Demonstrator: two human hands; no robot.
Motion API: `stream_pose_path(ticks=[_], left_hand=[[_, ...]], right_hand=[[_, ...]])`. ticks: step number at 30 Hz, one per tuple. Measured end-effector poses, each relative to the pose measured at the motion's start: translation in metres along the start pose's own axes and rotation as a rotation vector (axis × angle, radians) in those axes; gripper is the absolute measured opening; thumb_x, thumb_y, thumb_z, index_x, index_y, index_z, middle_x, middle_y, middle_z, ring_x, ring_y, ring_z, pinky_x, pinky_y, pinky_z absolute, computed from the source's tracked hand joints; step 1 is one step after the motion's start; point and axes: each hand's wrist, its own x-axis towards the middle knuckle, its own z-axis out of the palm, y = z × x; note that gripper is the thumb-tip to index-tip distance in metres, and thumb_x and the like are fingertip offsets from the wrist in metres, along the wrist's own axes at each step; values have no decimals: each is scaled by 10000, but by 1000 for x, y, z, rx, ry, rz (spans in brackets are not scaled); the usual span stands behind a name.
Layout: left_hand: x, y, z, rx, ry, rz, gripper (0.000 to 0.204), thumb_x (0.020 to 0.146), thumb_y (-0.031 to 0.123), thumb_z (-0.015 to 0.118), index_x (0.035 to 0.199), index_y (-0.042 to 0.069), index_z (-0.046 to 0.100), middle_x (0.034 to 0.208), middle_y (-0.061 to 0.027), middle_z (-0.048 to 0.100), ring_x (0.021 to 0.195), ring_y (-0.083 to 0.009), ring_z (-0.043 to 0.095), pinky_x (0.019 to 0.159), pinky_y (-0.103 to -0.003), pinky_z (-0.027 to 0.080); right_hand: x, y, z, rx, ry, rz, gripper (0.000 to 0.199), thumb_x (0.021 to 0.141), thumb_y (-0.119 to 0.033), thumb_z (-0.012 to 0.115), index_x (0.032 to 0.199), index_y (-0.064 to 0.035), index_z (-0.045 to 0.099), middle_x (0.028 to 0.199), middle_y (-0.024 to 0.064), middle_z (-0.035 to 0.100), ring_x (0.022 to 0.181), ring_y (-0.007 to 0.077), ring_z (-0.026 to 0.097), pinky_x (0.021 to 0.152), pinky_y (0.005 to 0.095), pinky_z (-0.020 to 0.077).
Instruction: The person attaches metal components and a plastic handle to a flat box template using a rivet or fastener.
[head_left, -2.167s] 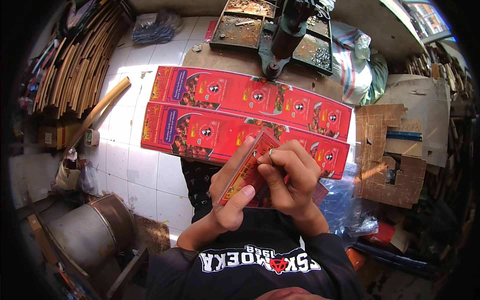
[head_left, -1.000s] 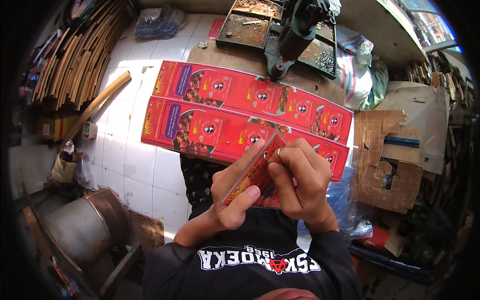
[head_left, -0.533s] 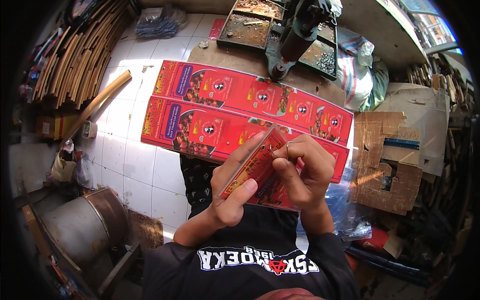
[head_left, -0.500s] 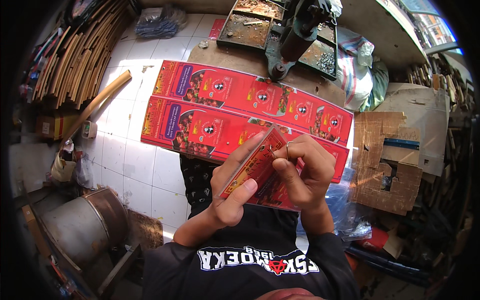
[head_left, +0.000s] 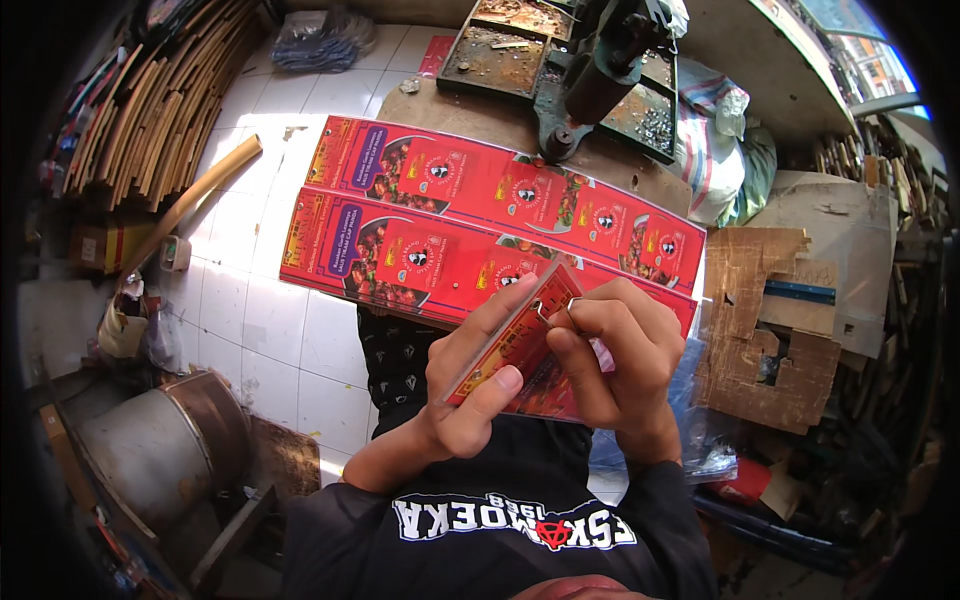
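Note:
My left hand point(head_left: 474, 385) grips the edge of a red printed sign point(head_left: 512, 345) with a shiny, plastic-like surface, thumb on the printed face and fingers behind. It is tilted in front of my chest. My right hand point(head_left: 632, 355) pinches a bent metal wire hook point(head_left: 541, 307) between thumb and forefinger, at the sign's upper corner. One end of the hook lies against the sign; whether it passes through a hole I cannot tell. Beneath and beyond my hands lie two long red printed panels, a nearer one point(head_left: 462, 262) and a farther one point(head_left: 470, 180), side by side.
A heavy dark metal press point(head_left: 600, 85) stands on the far side of the worktable point(head_left: 450, 112), flanked by trays of scraps point(head_left: 495, 62). Stacked wooden strips point(head_left: 165, 110) line the far left. A metal drum point(head_left: 165, 435) stands left; cut cardboard point(head_left: 755, 340) lies right.
My right hand has shifted slightly right, and more of the wire hook shows over the sign's corner. My left hand keeps its grip, the sign turned slightly.

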Motion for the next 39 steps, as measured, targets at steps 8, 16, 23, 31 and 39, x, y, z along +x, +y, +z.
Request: stream_pose_path(ticks=[8,16,23,31,39], left_hand=[[-5,7,0,49,-23,39,617,840,81,475,1404,-140,359,1323,-289,528,1163,-298,597,983,-354,453],[-4,0,-2,-16,-6,46,618,839,86,478,1403,-138,362,1317,-280,537,1169,-297,593,990,-354,450],[-7,-4,7,-151,132,27,589,854,122,493,1387,-93,366,1292,-256,550,1184,-282,577,1022,-368,423],[-8,-7,5,-171,157,-16,553,860,153,510,1351,-76,399,1245,-214,573,1150,-239,585,1003,-345,432],[-8,-10,3,-156,172,-33,569,860,173,515,1356,-81,399,1227,-201,593,1130,-232,597,992,-335,437]], right_hand=[[7,-9,-4,-115,-105,-63,171,671,10,724,797,-7,610,681,90,558,538,238,546,469,324,414],[-4,8,8,173,-9,40,186,685,43,751,828,1,639,727,87,622,583,198,612,503,298,463],[-5,9,4,297,38,84,198,706,29,784,866,0,670,787,94,675,614,138,637,510,247,480],[-7,10,6,307,19,109,177,718,14,785,857,-10,678,764,77,670,597,126,626,502,237,472],[-2,8,6,250,-36,130,140,740,-21,764,839,-14,667,727,77,643,564,161,604,485,273,443]])
